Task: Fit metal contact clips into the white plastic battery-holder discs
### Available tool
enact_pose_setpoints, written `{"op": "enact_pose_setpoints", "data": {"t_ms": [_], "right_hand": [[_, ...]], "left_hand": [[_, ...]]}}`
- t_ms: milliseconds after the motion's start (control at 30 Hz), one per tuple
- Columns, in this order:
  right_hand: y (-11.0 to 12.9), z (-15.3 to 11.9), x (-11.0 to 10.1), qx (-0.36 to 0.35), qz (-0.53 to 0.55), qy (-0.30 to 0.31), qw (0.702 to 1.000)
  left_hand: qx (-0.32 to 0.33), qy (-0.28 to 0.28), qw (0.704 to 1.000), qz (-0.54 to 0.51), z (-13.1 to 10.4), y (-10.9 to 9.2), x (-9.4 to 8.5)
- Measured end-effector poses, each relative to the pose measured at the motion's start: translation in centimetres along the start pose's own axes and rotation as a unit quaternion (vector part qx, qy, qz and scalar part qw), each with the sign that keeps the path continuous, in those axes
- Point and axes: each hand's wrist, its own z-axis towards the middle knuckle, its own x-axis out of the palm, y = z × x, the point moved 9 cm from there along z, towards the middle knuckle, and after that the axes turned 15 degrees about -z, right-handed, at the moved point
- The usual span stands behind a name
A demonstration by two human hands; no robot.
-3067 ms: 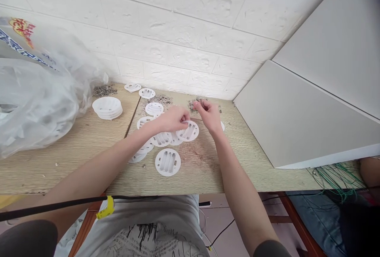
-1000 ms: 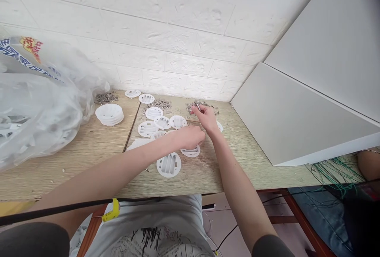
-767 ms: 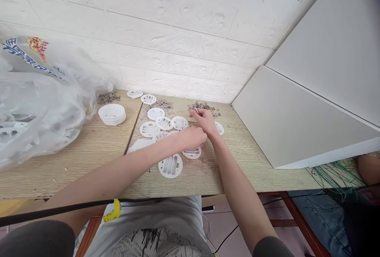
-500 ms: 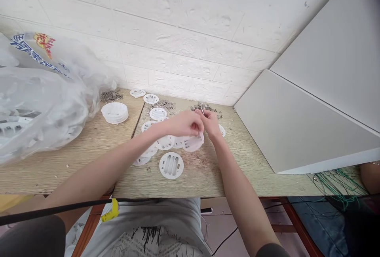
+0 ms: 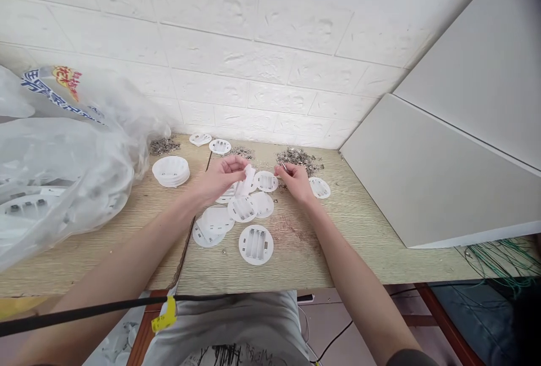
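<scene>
My left hand (image 5: 223, 177) grips a white round battery holder (image 5: 245, 182) between thumb and fingers, tilted nearly on edge above other holders. My right hand (image 5: 297, 182) is closed around a slim, shiny metal tool (image 5: 284, 168), mostly hidden by the fingers, in front of a heap of small metal pieces (image 5: 298, 157). Several holders overlap under and near my left hand, among them one with metal contacts (image 5: 243, 209). Closer to me a single holder (image 5: 256, 245) lies flat with its slots up. Another holder (image 5: 320, 187) lies right of my right hand.
A stack of white holders (image 5: 171, 172) stands at left, near a second metal heap (image 5: 164, 146). A clear plastic bag (image 5: 93, 157) with more holders fills the far left. At right are a grey-white panel (image 5: 456, 180) and green wires (image 5: 499, 262). A black cable (image 5: 105, 307) crosses in front.
My left hand has moved left, away from my right hand, and has lifted and tilted the battery holder. My right hand stays by the metal heap. The camera view has shifted slightly.
</scene>
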Motion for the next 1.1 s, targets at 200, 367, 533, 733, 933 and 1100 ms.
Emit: {"op": "enact_pose_setpoints", "data": {"t_ms": [200,367,533,733,933,1100], "right_hand": [[0.8,-0.3,0.8,-0.015,-0.030,0.024,0.999],[2.6,-0.8,1.4,-0.082,-0.140,0.035,0.986],[3.7,-1.4,2.6,-0.152,-0.212,0.060,0.963],[3.8,-1.8,3.2,-0.162,-0.241,0.079,0.954],[4.4,-2.1,3.1,-0.172,-0.248,0.073,0.951],[4.7,-2.1,3.1,-0.191,-0.246,0.071,0.948]], "left_hand": [[0.019,-0.024,0.999,0.026,0.0,0.4,-0.5],[-0.025,-0.049,0.997,-0.046,-0.5,0.7,-0.5],[-0.061,-0.016,0.993,-0.103,-0.7,1.5,0.5],[-0.065,0.035,0.992,-0.106,-0.8,2.1,1.5],[-0.063,0.048,0.992,-0.097,-0.9,2.1,1.5],[-0.050,0.034,0.996,-0.059,-0.9,1.7,1.4]]}}
